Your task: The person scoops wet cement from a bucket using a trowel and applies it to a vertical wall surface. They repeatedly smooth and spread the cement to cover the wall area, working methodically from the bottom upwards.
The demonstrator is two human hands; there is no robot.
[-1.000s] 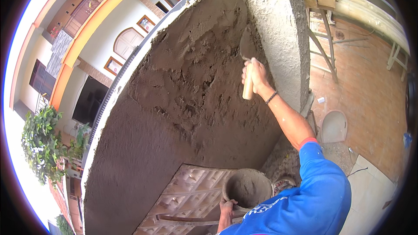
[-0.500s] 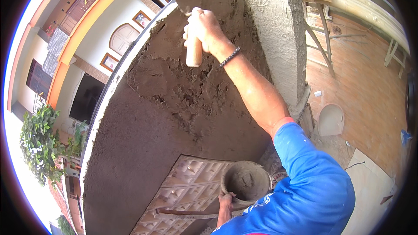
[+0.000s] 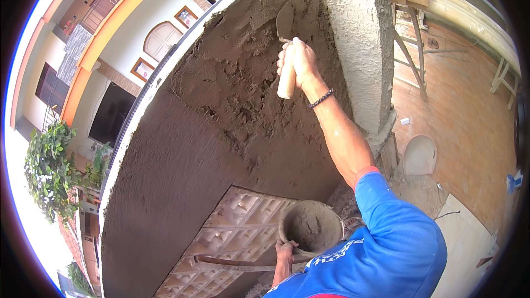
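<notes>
My right hand [image 3: 301, 60] is wrapped round the wooden handle of a trowel [image 3: 285, 20]. Its metal blade lies against wet grey-brown mortar [image 3: 243, 88], close to the pale rough pillar. Lower down, my left hand [image 3: 285, 251] grips the near side of a round bucket [image 3: 313, 226] partly filled with mortar. The upper part of the wall coat is lumpy and torn, while the lower left part [image 3: 165, 187] looks smoother.
A patterned vent-block panel [image 3: 237, 218] is set into the wall beside the bucket. A curved strip [image 3: 237, 265] crosses below it. To the right stand a rough pillar [image 3: 359, 44], a wooden trestle [image 3: 413, 49] and a pale basin-like piece [image 3: 420, 154] on the tiled floor.
My right hand has carried the trowel from near the wall's top edge rightward and down toward the pillar. The blade has turned to a narrower angle. My left hand still holds the bucket.
</notes>
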